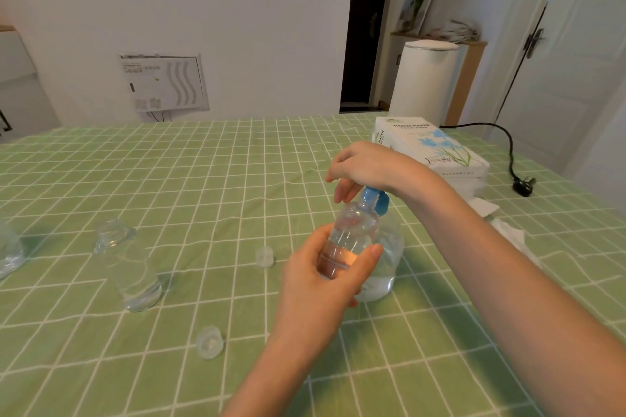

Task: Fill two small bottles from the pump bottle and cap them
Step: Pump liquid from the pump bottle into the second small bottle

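L hand was clamped on a small bottle, thumb on one side & fingers curled round the other. It held the bottle clear of the tablecloth, tilted a bit, w/ its open mouth right up at the blue pump head. Clear liquid sat in the lower part.

R hand lay on top of that pump head, just above & beyond the L hand. Its fingers were loose & drooping past the front, not wrapped round anything. The pump bottle stood directly under the R hand & right behind the L hand's fingertips, partly hidden by the held bottle.

2nd small bottle stood upright & uncapped, well to the left of the L hand. One cap lay just left of the L hand; other cap lay nearer the person, left of the L wrist. Tissue pack sat just beyond the R wrist, w/ a black plug further right.
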`<state>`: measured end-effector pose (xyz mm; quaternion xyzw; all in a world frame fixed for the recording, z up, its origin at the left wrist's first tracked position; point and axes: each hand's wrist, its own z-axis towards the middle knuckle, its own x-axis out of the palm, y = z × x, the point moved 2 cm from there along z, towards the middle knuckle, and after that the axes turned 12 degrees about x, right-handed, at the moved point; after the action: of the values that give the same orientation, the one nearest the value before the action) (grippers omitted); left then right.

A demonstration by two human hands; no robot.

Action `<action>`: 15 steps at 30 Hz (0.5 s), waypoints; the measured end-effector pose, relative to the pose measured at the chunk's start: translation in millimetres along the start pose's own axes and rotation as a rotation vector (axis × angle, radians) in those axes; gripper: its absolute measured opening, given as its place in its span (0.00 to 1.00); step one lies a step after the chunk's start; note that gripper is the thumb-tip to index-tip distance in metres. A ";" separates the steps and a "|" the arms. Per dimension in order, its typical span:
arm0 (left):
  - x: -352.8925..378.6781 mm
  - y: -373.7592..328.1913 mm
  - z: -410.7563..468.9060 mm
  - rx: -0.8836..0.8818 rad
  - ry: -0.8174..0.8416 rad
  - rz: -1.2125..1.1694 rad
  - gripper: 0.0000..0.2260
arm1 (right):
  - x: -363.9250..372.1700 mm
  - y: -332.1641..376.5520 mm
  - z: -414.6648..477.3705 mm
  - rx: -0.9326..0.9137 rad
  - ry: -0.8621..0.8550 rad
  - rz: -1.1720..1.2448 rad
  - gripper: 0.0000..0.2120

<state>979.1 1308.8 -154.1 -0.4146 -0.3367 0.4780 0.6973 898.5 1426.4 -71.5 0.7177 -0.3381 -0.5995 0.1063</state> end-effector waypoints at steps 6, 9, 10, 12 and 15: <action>-0.5 0.3 0.8 0.011 0.001 0.011 0.06 | -2.7 -2.5 -1.0 -0.078 -0.066 0.055 0.07; 0.6 -2.0 2.2 0.028 0.002 0.016 0.07 | -8.3 1.0 -0.7 -0.108 -0.104 0.038 0.06; 1.2 -2.5 2.6 0.031 0.000 0.015 0.07 | -10.0 2.6 -0.7 -0.116 -0.113 0.026 0.05; 1.7 -3.6 2.9 0.034 0.000 0.006 0.06 | -11.5 3.7 -0.5 -0.118 -0.107 0.010 0.06; 1.2 -3.5 2.1 0.035 0.008 0.002 0.06 | -9.7 2.3 0.2 -0.096 -0.070 0.022 0.07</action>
<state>979.1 1309.8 -150.0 -0.4048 -0.3250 0.4828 0.7052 897.0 1430.7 -62.6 0.6866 -0.3204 -0.6385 0.1352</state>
